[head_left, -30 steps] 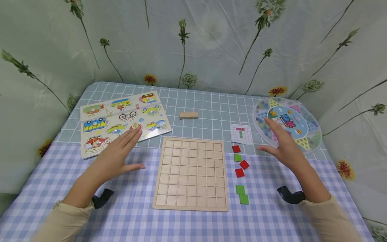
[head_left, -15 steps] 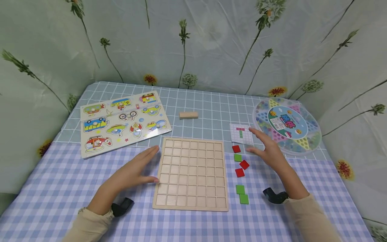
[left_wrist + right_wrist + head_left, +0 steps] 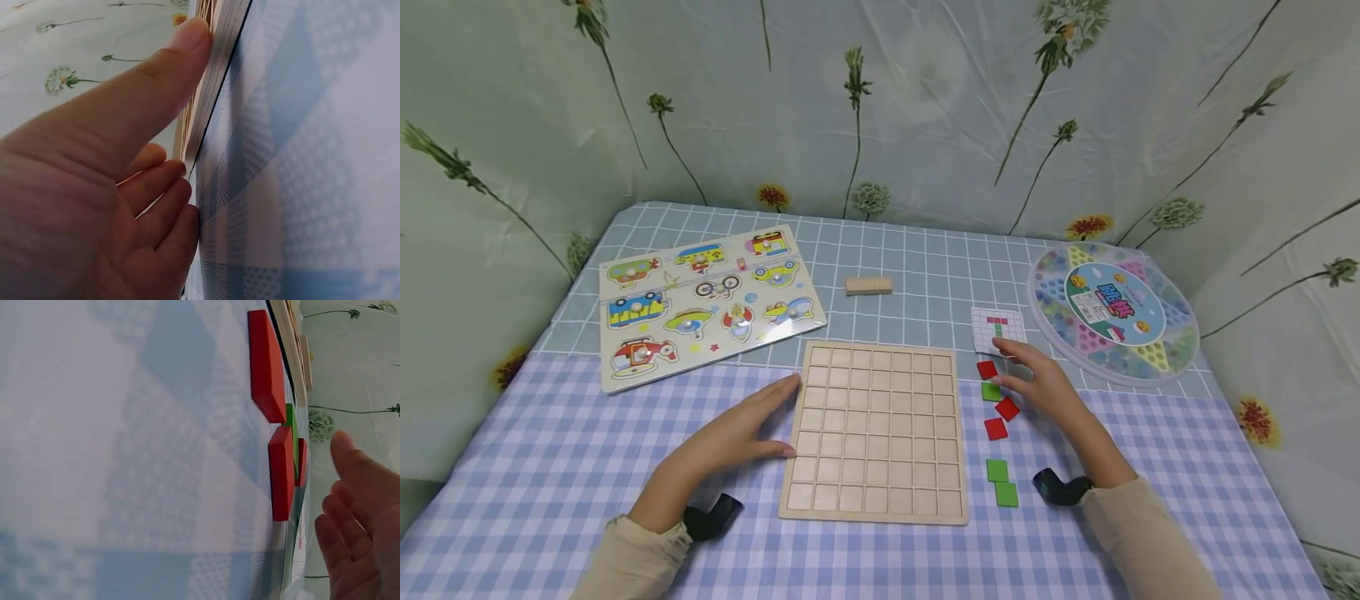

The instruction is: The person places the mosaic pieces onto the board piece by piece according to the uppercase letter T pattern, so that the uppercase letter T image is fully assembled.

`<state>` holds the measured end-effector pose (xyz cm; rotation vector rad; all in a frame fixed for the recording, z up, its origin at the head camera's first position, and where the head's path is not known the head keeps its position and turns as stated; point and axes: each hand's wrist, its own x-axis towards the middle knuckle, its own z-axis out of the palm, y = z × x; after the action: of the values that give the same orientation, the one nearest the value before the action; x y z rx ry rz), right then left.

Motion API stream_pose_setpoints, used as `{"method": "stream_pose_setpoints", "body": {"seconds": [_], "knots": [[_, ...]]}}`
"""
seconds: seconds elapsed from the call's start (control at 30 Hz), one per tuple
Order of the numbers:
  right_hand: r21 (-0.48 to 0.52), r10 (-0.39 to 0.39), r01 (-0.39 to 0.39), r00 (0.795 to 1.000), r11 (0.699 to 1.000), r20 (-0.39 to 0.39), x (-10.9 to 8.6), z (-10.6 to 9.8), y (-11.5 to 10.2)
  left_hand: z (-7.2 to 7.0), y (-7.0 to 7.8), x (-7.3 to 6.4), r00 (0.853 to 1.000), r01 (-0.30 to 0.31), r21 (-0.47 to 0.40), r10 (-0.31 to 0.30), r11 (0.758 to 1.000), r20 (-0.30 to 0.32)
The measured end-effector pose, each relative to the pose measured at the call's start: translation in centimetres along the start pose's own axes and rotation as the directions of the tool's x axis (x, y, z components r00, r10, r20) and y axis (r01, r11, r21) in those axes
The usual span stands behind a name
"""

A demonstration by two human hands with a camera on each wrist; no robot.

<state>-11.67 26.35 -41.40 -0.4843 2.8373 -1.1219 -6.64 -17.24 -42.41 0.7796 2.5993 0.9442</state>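
A square wooden grid board point(image 3: 880, 433) lies on the checked cloth. At its left edge rests my left hand point(image 3: 737, 433), thumb and fingertips against the side; the left wrist view shows the thumb point(image 3: 181, 56) touching the board's rim point(image 3: 219, 69). My right hand point(image 3: 1037, 379) hovers with spread fingers over a green tile point(image 3: 990, 392) and the lower edge of a pattern card point(image 3: 1011, 321). Red tiles point(image 3: 1007, 408) lie close under that hand, and two more green tiles point(image 3: 1006, 494) sit nearer the front. In the right wrist view, the hand point(image 3: 362, 519) holds nothing.
A picture peg puzzle point(image 3: 700, 308) lies at the back left. A small wooden block point(image 3: 868, 286) stands behind the board. To the back right is a round, clear-lidded case point(image 3: 1112, 312) of coloured pieces. A flowered curtain point(image 3: 925, 108) hangs behind the table.
My left hand has come rightward and down from near the peg puzzle to the board's edge. My right hand has moved left from the round case to above the tiles.
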Motion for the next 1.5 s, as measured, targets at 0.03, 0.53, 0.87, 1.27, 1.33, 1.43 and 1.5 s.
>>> {"method": "stream_pose_setpoints", "body": {"seconds": [0.03, 0.53, 0.87, 1.27, 1.33, 1.43, 1.5], "knots": [[0.003, 0.009, -0.009, 1.000, 1.000, 0.010, 0.0, 0.1, 0.1, 0.0, 0.0, 0.0, 1.000, 0.001, 0.001, -0.001, 1.000, -0.001], [-0.040, 0.001, 0.001, 0.999, 0.999, 0.046, 0.4, 0.7, 0.9, 0.2, -0.4, -0.1, 0.999, -0.045, 0.020, 0.045, 0.999, -0.018], [-0.058, 0.030, -0.027, 0.998, 0.998, 0.049, 0.7, 0.8, 0.9, 0.4, -0.6, -0.1, 0.999, -0.047, 0.012, 0.048, 0.999, -0.022], [-0.036, 0.029, -0.029, 1.000, 0.999, -0.003, 0.2, -0.2, -0.1, 0.4, -0.7, 0.0, 0.998, -0.055, 0.004, 0.055, 0.998, -0.022], [-0.023, -0.006, 0.005, 0.999, 1.000, -0.039, 0.3, -0.5, -0.7, 0.4, -0.7, 0.0, 0.998, -0.057, 0.004, 0.057, 0.998, -0.023], [-0.016, -0.084, 0.082, 0.991, 0.996, -0.103, 0.6, -0.7, -1.7, 0.4, -0.7, 0.0, 0.998, -0.056, 0.004, 0.056, 0.998, -0.023], [0.001, -0.136, 0.137, 0.980, 0.991, -0.143, 0.9, -0.5, -2.6, 0.4, -0.7, -0.1, 0.998, -0.056, 0.002, 0.056, 0.998, -0.023]]}}
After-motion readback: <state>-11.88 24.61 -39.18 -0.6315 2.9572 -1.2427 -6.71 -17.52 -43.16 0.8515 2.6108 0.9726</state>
